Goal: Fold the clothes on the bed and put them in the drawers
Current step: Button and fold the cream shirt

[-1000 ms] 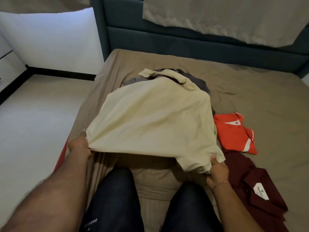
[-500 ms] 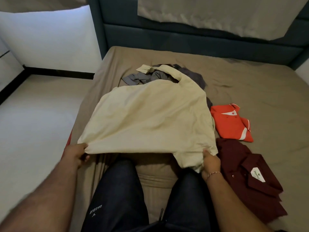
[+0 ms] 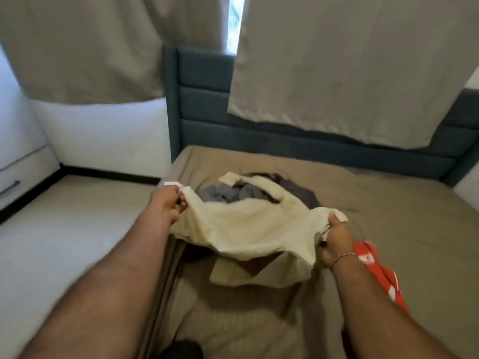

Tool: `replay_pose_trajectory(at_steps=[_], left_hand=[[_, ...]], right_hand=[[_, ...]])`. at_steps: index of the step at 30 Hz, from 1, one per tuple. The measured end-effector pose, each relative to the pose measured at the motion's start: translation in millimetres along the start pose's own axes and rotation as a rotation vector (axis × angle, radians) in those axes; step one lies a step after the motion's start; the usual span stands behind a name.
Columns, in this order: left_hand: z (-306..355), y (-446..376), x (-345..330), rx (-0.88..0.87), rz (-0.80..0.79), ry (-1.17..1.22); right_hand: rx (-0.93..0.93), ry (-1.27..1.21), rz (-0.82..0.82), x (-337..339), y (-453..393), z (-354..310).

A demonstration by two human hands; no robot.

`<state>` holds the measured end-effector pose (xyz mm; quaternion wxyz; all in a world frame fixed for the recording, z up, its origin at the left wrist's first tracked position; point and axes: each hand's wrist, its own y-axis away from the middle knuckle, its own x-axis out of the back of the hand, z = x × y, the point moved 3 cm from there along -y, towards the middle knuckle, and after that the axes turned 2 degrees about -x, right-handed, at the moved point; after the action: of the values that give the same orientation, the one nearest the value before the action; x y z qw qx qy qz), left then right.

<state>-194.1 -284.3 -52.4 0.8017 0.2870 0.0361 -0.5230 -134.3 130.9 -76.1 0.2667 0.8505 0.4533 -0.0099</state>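
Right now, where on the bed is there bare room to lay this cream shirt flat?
Bare sheet lies right of the grey pile, running to the headboard, and in front of the cream shirt. It is crowded around the pile, and the orange shirt sits by the right hand. The left hand is at the bed's edge.

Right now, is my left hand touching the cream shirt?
Touching. The head view shows the left hand with its fingers pinching one edge of the cream shirt, while the right hand grips the opposite edge.
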Motion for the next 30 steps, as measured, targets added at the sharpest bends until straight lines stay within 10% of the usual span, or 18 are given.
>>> replay_pose_trajectory(at_steps=[8,14,22,30], left_hand=[[246.8,32.1,-136.7,-0.428,-0.181,0.304],[306.6,104.9,-96.0,-0.665,-0.176,0.459],[132.8,99.2,60.1,-0.556,0.052,0.228],[-134.9,93.1,228.4,0.064,0.393,0.096]], right_hand=[[0.407,-0.194,-0.309,-116.4,52.2,-254.7],[0.616,-0.352,-0.417,-106.5,117.8,-325.0],[0.362,-0.339,-0.332,-11.0,86.1,-165.5],[-0.101,0.271,0.259,157.2,60.0,114.7]])
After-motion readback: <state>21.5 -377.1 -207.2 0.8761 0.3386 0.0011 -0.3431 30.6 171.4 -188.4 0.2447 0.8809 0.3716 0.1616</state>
